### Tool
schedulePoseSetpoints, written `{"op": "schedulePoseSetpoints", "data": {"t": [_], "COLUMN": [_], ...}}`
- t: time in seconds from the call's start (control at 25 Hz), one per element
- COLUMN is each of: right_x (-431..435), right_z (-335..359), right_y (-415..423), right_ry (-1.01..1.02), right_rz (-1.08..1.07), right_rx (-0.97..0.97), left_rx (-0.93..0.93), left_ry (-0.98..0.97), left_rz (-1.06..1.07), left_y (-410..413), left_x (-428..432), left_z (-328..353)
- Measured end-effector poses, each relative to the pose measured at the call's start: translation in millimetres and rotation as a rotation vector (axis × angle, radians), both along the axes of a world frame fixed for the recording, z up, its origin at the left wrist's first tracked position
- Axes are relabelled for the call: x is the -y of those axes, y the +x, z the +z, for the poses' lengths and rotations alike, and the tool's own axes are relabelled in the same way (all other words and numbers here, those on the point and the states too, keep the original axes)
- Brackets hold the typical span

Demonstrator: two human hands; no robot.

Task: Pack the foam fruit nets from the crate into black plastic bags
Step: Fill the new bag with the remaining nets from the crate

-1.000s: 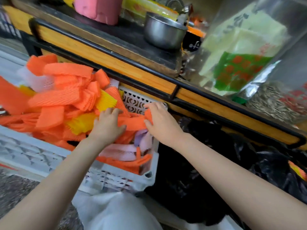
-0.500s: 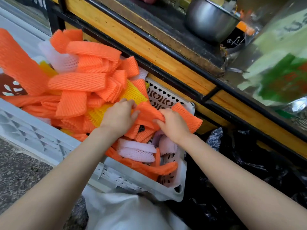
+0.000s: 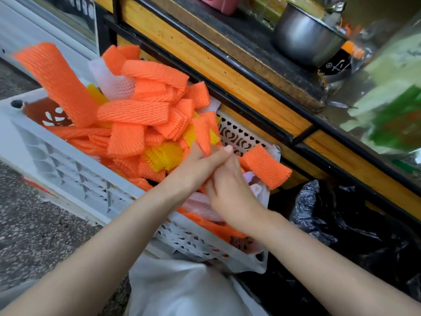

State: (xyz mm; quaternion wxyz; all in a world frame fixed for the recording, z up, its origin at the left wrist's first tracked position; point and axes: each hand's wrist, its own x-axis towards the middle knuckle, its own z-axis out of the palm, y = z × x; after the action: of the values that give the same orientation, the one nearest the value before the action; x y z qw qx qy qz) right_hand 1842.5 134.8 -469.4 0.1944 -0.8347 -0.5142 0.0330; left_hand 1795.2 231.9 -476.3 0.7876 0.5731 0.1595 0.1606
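Observation:
A white plastic crate (image 3: 68,165) is heaped with orange, yellow and white foam fruit nets (image 3: 134,115). Over its right end my left hand (image 3: 196,165) grips an upright orange net (image 3: 205,135). My right hand (image 3: 230,190) is pressed against the left one, fingers curled round nets whose far end, an orange net (image 3: 265,166), sticks out to the right. A crumpled black plastic bag (image 3: 341,231) lies right of the crate, under my right forearm.
A wooden counter edge with black rails (image 3: 227,71) runs behind the crate. On it stand a steel pot (image 3: 303,35) and clear bags of goods (image 3: 391,92). A white bag (image 3: 182,290) sits below the crate. Speckled floor (image 3: 34,236) lies at left.
Both hands have come together at the crate's right end and lifted slightly. An orange net now stands up from the left hand's grip. The view has shifted left and down.

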Motion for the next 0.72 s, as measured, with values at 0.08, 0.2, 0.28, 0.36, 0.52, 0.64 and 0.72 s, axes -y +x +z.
{"op": "schedulePoseSetpoints", "data": {"t": [0.08,0.2,0.28,0.36,0.52,0.64,0.72], "right_x": [0.7,-3.1,-19.7,-40.8,-70.3,-77.8,-78.8], "right_z": [-2.6,-4.2,-9.4,-14.4,-18.6,-27.0,-32.1], "right_y": [-1.8,11.8,33.5,59.3,95.0,106.4,107.5], "right_ry": [-0.173,-0.052,0.076,0.057,-0.056,-0.07,-0.07], "right_rz": [0.12,0.08,-0.118,-0.286,-0.459,-0.527,-0.527], "right_rx": [-0.02,-0.129,-0.104,-0.098,-0.315,-0.402,-0.353], "left_rx": [-0.028,-0.078,-0.129,-0.172,-0.126,-0.101,-0.1], "left_ry": [-0.098,-0.139,-0.153,-0.179,-0.179,-0.108,-0.114], "left_rz": [0.089,0.162,0.188,0.244,0.377,0.34,0.313], "left_y": [-9.6,-17.6,-18.3,-18.0,-24.3,-28.8,-29.9], "left_x": [-12.3,-28.0,-29.8,-29.5,-29.9,-23.6,-22.3], "left_z": [-10.7,-22.5,-21.6,-18.3,-23.3,-22.6,-22.7]}}
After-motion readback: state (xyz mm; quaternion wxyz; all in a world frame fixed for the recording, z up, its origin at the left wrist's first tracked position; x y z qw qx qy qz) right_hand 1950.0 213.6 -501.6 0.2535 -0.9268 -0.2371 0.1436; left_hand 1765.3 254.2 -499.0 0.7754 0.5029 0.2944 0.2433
